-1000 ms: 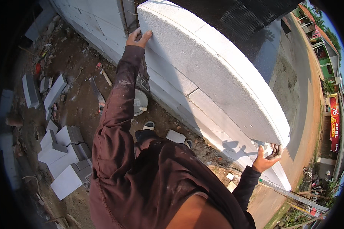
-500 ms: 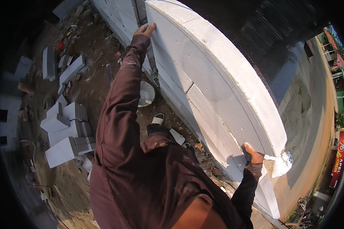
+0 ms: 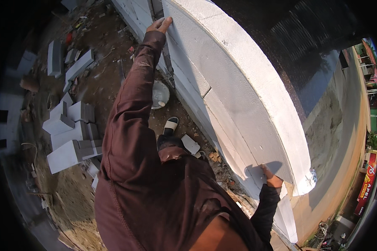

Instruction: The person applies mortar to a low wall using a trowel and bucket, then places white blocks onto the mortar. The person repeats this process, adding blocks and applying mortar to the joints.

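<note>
Right hand (image 3: 273, 180) has shifted in the head view: a second ago its fingers were bunched at the end of the long white block (image 3: 234, 96), now its thumb's against the face, other fingers hidden, so can't tell if they're clamped. Left hand (image 3: 159, 26) has its thumb on the far end, grip unclear too. Block's atop the pale wall (image 3: 226, 138).
</note>
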A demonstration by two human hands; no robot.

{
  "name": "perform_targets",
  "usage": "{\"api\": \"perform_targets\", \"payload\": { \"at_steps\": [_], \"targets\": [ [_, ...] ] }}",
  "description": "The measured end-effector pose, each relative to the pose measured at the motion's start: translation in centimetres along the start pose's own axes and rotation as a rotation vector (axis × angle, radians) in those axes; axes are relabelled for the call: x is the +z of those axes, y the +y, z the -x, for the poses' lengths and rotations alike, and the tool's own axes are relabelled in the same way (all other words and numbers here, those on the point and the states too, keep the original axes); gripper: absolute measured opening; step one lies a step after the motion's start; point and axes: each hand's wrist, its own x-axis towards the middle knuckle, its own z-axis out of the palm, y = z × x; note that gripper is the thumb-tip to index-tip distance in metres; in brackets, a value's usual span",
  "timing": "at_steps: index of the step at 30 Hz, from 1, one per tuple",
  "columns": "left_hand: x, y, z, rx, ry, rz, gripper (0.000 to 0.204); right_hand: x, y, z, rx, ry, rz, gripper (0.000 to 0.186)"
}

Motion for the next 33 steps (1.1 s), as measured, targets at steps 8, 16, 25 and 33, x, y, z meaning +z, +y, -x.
{"api": "perform_targets", "payload": {
  "at_steps": [8,16,25,33],
  "targets": [
    [-0.2,-1.4,-1.0,-0.017,0.004,0.028,0.078,0.9,1.2,-0.9,-0.117,0.018,0.245,0.041],
    [0.5,-2.4,-1.6,0.011,0.058,0.065,0.074,-1.2,-2.0,0.5,0.012,-0.094,-0.173,0.038],
    [1.4,-3.3,-2.1,-0.07,0.06,0.087,0.069,-1.2,-0.3,-0.2,0.042,-0.148,-0.109,0.048],
    [2.0,-5.1,-3.1,0.049,0.056,0.127,0.067,0.9,2.3,-1.1,-0.156,-0.045,0.017,0.049]
  ]
}}
